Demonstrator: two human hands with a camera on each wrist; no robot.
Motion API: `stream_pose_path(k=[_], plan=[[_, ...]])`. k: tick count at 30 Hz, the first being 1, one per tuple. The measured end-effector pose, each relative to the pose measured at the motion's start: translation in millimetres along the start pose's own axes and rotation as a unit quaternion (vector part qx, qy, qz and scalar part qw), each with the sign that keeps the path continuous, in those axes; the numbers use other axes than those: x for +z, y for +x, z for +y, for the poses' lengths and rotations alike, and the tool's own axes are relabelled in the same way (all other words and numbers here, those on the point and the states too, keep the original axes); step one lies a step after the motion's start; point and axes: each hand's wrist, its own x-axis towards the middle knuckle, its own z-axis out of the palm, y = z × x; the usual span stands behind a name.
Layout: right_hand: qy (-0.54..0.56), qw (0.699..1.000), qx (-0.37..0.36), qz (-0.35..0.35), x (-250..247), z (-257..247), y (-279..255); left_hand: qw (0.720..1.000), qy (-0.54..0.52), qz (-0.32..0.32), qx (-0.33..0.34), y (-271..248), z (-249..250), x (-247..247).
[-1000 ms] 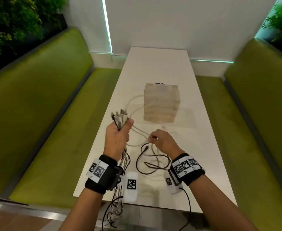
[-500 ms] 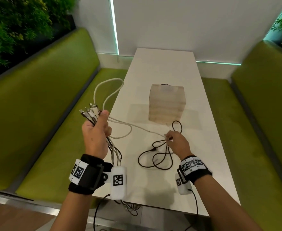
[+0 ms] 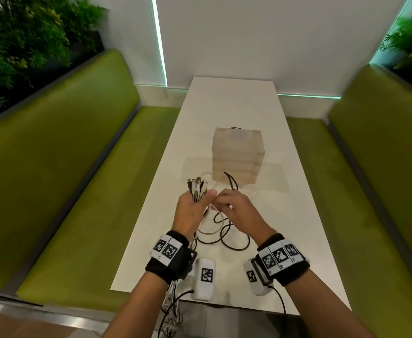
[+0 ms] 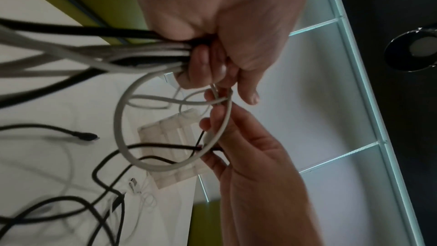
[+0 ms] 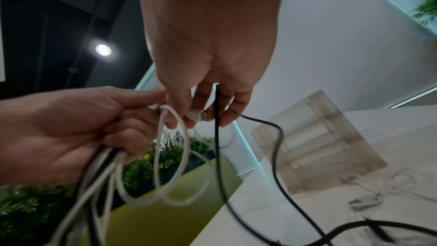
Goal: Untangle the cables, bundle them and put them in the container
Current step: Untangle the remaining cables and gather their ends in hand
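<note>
My left hand (image 3: 195, 203) is held above the near half of the white table (image 3: 224, 106) and grips a bundle of white and black cables (image 4: 132, 51). Their plug ends (image 3: 196, 186) stick up out of the fist. My right hand (image 3: 227, 203) is right beside it, fingertips touching. It pinches a white cable's plug (image 5: 197, 115), and a black cable (image 5: 217, 137) runs between its fingers. White loops (image 5: 175, 156) hang between the hands. The black cable (image 3: 234, 240) trails in coils on the table. The translucent container (image 3: 238, 157) stands just beyond the hands.
Green benches (image 3: 78, 191) run along both sides of the narrow table, with plants behind them. A thin white cable with a plug (image 5: 369, 197) lies on the table near the container. Bundle tails (image 3: 173, 313) hang over the table's near edge.
My left hand came back from over the left bench to above the table. My right hand lifted off the table to meet it, carrying the white plug and the black cable.
</note>
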Motion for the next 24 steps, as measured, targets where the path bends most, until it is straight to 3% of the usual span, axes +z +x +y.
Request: stream_pose_path(k=[6, 8, 10, 12, 14, 16, 21, 24], plan=[[-0.027, 0.995, 0.087, 0.035, -5, 1, -13, 0.997, 0.072, 0.029, 0.024, -3, 1, -14], [-0.047, 0.994, 0.072, 0.064, -12, 6, -23, 0.996, 0.08, 0.007, 0.03, -7, 5, -24], [-0.005, 0.998, 0.016, 0.062, -21, 3, -32, 0.992, 0.112, -0.048, 0.02, -11, 8, -35], [0.061, 0.998, -0.025, 0.006, -31, -9, -38, 0.98, 0.142, -0.141, 0.008, -16, 11, -41], [0.123, 0.99, -0.018, -0.063, -39, -27, -40, 0.961, 0.144, -0.236, 0.001, -20, 11, -43], [0.183, 0.978, 0.012, -0.103, -43, -41, -42, 0.952, 0.125, -0.28, 0.0, -23, 12, -42], [0.334, 0.938, 0.069, -0.057, -30, -50, -51, 0.961, 0.084, -0.262, 0.011, -26, 10, -40], [0.369, 0.924, 0.098, -0.03, -24, -51, -55, 0.97, 0.097, -0.218, 0.039, -25, 8, -37]])
